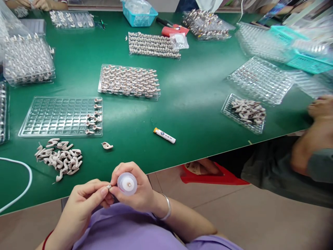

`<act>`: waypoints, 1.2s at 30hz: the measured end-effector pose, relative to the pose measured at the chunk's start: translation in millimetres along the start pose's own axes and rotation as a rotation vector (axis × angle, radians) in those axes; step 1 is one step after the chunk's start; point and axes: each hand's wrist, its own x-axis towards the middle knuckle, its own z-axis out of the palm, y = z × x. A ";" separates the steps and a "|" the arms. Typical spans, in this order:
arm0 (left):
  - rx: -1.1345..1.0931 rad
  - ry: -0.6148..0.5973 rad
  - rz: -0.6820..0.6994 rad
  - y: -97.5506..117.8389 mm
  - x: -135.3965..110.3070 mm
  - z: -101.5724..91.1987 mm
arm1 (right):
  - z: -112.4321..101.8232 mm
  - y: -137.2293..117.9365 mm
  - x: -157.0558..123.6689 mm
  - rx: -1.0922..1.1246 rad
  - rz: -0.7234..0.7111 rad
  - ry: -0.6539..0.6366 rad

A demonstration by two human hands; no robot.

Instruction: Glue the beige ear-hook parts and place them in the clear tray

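My right hand (137,191) is closed round a small round translucent container (127,183), held near the table's front edge. My left hand (83,198) pinches a tiny pale part (109,186) against the container's side. A loose heap of beige curved plastic pieces (60,157) lies on the green table (187,100) just ahead of my left hand. One single piece (107,146) lies apart from the heap. Beyond it sits a clear compartment tray (52,116) with a few pieces in its right columns.
A white lighter-like tube (164,135) lies mid-table. Filled trays (129,81), (27,60), (153,45) stand farther back. A small tray of pieces (246,113) is at right, by another person's hand (321,107). Teal baskets (139,15), (309,60) and a white cable (20,173) are about.
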 end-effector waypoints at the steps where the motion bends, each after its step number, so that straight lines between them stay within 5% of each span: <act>1: 0.022 0.006 0.002 -0.3 -0.5 -2.3 | -2.2 0.0 0.3 -0.001 0.031 -0.008; 4: 0.198 0.097 0.112 -1.7 -3.1 -12.4 | -10.6 -2.1 1.1 -0.006 0.164 -0.056; 9: 0.718 0.311 0.515 -7.2 -9.0 -30.6 | -18.5 -6.8 -4.4 -0.144 0.269 -0.103; 15: 1.198 0.434 0.988 -23.1 -2.1 -44.8 | -21.5 -1.3 -16.3 -0.423 -0.011 -0.054; 19: 1.282 0.535 1.194 -31.2 8.0 -48.6 | -25.1 1.4 -16.6 -0.544 -0.232 -0.081; 36: 1.212 0.527 1.131 -34.5 8.5 -47.7 | -26.2 5.0 -16.8 -0.644 -0.318 -0.126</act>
